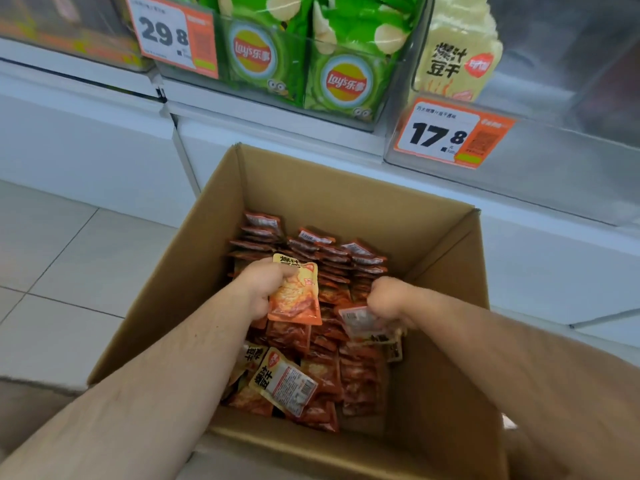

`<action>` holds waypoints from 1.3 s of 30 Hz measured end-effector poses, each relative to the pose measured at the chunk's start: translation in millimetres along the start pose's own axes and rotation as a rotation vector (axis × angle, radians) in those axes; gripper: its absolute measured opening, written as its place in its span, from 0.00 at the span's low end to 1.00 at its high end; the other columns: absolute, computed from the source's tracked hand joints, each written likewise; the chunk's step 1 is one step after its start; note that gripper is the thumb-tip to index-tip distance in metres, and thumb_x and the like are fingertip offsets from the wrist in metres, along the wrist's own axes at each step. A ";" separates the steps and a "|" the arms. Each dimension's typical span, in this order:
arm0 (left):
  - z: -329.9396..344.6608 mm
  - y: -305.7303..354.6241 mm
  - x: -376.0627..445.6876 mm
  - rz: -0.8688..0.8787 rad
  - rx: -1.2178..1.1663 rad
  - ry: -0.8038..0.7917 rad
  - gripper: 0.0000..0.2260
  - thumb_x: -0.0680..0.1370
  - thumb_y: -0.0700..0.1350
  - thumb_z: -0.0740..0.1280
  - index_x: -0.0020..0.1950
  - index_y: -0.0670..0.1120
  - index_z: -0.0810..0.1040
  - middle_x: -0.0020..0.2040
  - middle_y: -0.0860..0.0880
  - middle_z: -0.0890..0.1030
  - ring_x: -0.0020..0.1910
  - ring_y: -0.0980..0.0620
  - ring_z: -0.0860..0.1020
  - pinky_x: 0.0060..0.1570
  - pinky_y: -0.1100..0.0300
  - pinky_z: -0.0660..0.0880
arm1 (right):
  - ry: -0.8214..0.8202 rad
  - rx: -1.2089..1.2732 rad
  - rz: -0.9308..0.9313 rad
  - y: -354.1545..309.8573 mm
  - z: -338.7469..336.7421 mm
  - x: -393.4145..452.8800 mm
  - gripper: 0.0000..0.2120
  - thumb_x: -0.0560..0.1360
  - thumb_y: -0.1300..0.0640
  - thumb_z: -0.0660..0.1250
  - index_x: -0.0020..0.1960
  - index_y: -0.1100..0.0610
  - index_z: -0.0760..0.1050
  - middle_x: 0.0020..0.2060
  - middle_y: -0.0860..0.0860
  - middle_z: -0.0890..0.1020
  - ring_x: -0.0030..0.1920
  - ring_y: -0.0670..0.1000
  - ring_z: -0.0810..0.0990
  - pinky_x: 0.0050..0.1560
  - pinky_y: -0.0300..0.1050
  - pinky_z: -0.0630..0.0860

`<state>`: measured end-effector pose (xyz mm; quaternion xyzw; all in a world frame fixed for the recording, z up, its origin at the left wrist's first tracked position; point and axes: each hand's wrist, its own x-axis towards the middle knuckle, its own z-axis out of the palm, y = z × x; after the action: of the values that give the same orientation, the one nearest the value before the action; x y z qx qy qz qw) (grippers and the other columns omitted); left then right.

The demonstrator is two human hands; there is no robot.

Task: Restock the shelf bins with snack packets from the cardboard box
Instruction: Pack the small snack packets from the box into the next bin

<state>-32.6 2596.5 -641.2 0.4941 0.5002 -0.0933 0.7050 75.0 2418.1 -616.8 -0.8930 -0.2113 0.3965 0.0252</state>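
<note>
The cardboard box (433, 237) stands open on the floor (62, 271) before the shelf unit (86, 140). Snack packets (322, 265) lie stacked inside it. Both hands reach in: the left hand (258, 289) holds one packet (294, 296) above the stack, the right hand (389, 299) grips another (360, 322) to its right. Above and behind the box, a bin of chip bags (311, 64) sits left of a bin of pale packets (457, 57).

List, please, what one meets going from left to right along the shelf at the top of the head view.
Price tag 29.8 → green Lay's chip bags → pale yellow snack bag → price tag 17.8.
</note>
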 end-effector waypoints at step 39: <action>76.0 99.3 -142.9 0.925 -0.012 -0.372 0.19 0.72 0.30 0.73 0.58 0.46 0.77 0.53 0.42 0.85 0.55 0.41 0.82 0.57 0.46 0.79 | 0.267 0.770 -0.600 -8.1 -143.2 -135.5 0.11 0.74 0.66 0.71 0.55 0.56 0.80 0.36 0.44 0.84 0.26 0.39 0.74 0.27 0.34 0.69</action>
<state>7.2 2533.7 -466.5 0.6350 0.0948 0.1455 0.7527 94.2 2389.1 -422.6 -0.7617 -0.2919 0.3035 0.4924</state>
